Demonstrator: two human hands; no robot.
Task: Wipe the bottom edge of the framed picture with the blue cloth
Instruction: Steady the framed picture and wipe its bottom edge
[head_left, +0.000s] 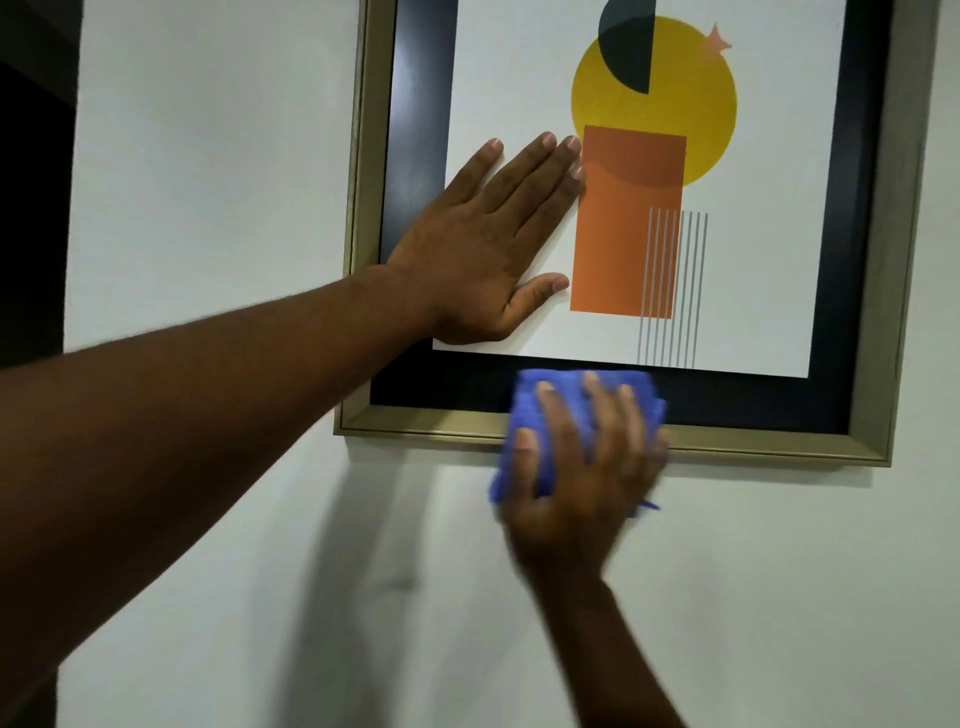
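The framed picture (628, 218) hangs on a white wall (208, 156), slightly tilted in this view, so its bottom edge (753, 447) runs left to right and drops a little toward the right. The frame is pale gold, with a black border inside it around a white print showing a yellow circle, an orange rectangle and thin grey lines. The blue cloth (582, 410) is bunched against the middle-left of that bottom edge, covering the gold moulding and part of the black border above it, with a corner hanging below the frame onto the wall. The right hand (576, 478) presses on the cloth with fingers spread and laid flat over it; the hand is blurred. The left hand (483, 249) lies wide open, palm flat on the print above and left of the cloth, its fingertips reaching the orange rectangle and its wrist crossing the frame's left side. A dark opening (31, 208) lies to the left of the frame, beyond the wall's edge.
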